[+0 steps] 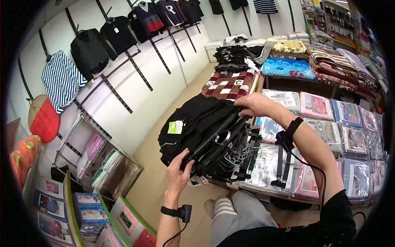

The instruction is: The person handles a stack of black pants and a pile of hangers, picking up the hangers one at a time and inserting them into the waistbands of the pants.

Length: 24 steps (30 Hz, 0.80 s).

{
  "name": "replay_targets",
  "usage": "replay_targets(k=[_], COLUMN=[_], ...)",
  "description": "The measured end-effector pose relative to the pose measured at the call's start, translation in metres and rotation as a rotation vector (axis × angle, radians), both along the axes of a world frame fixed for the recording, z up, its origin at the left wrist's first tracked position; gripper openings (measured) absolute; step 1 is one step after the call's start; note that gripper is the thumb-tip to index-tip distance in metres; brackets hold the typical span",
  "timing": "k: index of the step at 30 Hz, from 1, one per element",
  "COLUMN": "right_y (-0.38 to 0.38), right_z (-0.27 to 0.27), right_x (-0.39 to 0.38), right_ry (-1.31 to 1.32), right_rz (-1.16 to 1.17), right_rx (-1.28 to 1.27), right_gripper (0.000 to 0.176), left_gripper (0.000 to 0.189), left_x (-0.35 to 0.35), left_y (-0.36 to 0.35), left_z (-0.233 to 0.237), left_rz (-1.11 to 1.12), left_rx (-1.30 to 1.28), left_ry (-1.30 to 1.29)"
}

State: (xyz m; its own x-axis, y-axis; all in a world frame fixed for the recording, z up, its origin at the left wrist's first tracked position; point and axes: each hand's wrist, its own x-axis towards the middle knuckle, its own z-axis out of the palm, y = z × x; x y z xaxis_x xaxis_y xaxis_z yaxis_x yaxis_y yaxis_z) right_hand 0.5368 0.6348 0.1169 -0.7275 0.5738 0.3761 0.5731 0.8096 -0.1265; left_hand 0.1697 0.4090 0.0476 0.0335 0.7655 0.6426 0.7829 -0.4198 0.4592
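Observation:
A thick pile of black garments (193, 119) on hangers lies in front of me, with a green and white tag (175, 127) on its top piece. My left hand (180, 173) is closed on the near left edge of the pile, thumb and fingers at the end of a black hanger bar. At the pile's far right edge, my right hand (257, 105) curls its fingers over the other end of that bar. Several metal hanger hooks (236, 154) stick out towards me. Beside them, a loose black clip hanger (283, 166) rests on packaged goods.
Packaged bedding (329, 136) covers the table at right. Behind the pile are a brown checked blanket (228, 84) and more folded black clothes (232, 57). Folded blankets (288, 68) stand at the back. A wire rack (101, 160) and display boxes (92, 210) occupy the left; shirts hang on the wall.

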Motion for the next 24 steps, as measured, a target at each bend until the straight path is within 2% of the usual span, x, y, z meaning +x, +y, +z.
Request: replay_targets(k=[5,10,14,16,18,20,21,22,23,24], right_y=[-0.003,-0.022,-0.077,-0.102,-0.115,-0.141,-0.145,-0.165,-0.190,-0.211], right_z=[-0.008,-0.001,0.025,0.016,-0.026,-0.066,-0.102,-0.121,-0.137,-0.170], right_x=[0.002,0.021,0.055,0.076,0.096,0.108,0.126,0.130,0.125,0.125], right_ry=[0.006,0.121,0.277,0.529,0.924,1.187,1.211,1.372,1.652,1.835], right_rz=[0.039,0.091,0.011,-0.010,-0.046,-0.230,-0.387,-0.487,-0.581,-0.597], right_rx=[0.107,0.233,0.193,-0.031,-0.236,-0.268,-0.269,-0.405,-0.666,-0.850], right_gripper=[0.042,0.041,0.039,0.054,0.063,0.067,0.071,0.077,0.077,0.066], left_gripper=[0.041,0.041,0.046,0.051,0.054,0.055,0.055,0.053,0.053,0.052], left_x=[0.001,0.013,0.038,0.061,0.090,0.117,0.135,0.148,0.158,0.169], left_y=[-0.002,-0.018,-0.041,-0.050,-0.056,-0.057,-0.063,-0.060,-0.060,-0.059], left_z=[0.001,0.009,0.033,0.032,0.026,0.007,0.005,-0.014,-0.027,-0.039], left_rz=[0.021,0.030,-0.045,-0.187,-0.320,-0.481,-0.464,-0.487,-0.493,-0.502], left_rx=[0.104,0.113,0.207,0.253,0.241,0.212,0.182,0.173,0.121,0.076], left_ry=[0.102,0.048,0.141,0.131,0.149,0.134,0.171,0.112,0.092,0.075])
